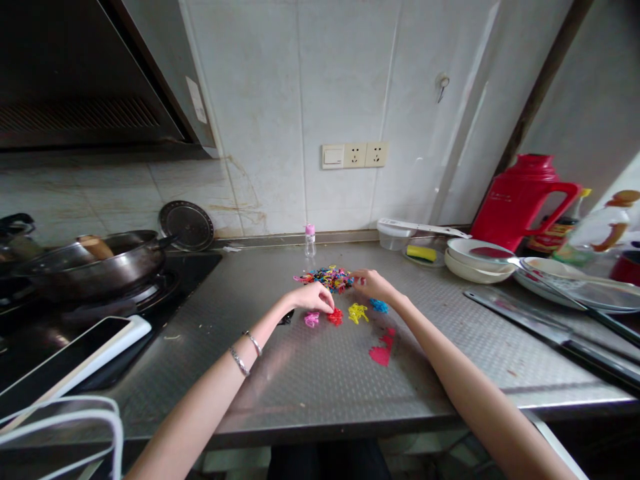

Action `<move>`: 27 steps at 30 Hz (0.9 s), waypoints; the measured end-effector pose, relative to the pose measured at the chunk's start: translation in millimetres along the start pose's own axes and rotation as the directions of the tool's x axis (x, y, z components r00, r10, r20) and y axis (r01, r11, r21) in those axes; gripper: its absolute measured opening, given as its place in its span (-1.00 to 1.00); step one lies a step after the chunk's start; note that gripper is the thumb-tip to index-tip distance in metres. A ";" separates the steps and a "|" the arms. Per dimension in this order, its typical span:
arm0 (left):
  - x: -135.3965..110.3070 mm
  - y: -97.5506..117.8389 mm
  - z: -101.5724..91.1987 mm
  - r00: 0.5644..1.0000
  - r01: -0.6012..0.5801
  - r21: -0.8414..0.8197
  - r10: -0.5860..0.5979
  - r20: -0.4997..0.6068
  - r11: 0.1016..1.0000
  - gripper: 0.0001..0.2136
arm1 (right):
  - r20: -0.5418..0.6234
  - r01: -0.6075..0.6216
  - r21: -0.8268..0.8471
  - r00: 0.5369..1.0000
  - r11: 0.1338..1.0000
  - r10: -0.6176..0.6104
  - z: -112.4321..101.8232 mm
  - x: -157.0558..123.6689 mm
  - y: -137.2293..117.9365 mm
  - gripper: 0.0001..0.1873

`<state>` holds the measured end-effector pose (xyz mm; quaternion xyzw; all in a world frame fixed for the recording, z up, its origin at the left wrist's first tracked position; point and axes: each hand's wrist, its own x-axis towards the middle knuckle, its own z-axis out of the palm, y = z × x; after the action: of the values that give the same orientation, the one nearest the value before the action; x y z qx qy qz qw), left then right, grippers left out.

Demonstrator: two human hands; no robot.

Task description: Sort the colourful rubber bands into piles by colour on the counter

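- Bringing thumb and fingertips together, the left hand (pixel 314 297) is poised at the edge of the red bands (pixel 335 317); whether a band is caught in the pinch is too small to tell.
- The right hand (pixel 374 285) is at the right edge of the mixed heap (pixel 331 279), fingers bent towards it and seemingly touching; I cannot tell how far apart the fingertips are, or whether they hold anything.
- Close in front of the mixed heap, in a loose row on the counter (pixel 300 393), lie small single-colour piles: black bands (pixel 285 319) partly hidden by the left wrist, then pink bands (pixel 311 320), the red, yellow bands (pixel 357 313) and blue bands (pixel 379 306) beside the right wrist.
- Five colours are parted, each pile small and apart from its neighbours. The heap behind is larger and many-coloured, so by my judgement the sorting is well begun, with much left.
- Nearer the counter's front edge, red scraps (pixel 382 348) lie flat; behind the heap stands a pink-capped bottle (pixel 310 243).
- Farther out are a phone (pixel 65 363) and pan (pixel 95 263) to the left, bowls (pixel 475 263) and a red flask (pixel 515 200) to the right.
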<state>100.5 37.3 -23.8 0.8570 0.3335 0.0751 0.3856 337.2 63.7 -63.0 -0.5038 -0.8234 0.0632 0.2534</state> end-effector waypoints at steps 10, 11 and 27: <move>-3.0 -7.5 -16.0 0.981 0.020 -0.128 -0.044 -0.191 0.992 -0.67 | 0.082 0.056 -0.174 0.996 0.983 -0.042 1.1 -6.7 -33.5 -0.70; -3.5 -8.4 -17.6 0.976 0.026 -0.135 -0.054 -0.211 0.990 -0.66 | 0.083 0.057 -0.201 0.996 0.978 -0.041 1.4 -6.9 -35.0 -0.70; -8.2 -19.0 -28.6 0.931 0.071 -0.213 -0.141 -0.337 0.974 -0.66 | -0.009 0.044 -0.244 0.999 0.969 -0.047 8.0 -4.0 -34.0 -0.73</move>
<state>73.4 58.7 -16.5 0.7681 0.4336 0.2380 0.4068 307.7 45.0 -59.0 -0.5126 -0.8344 -0.0479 0.1968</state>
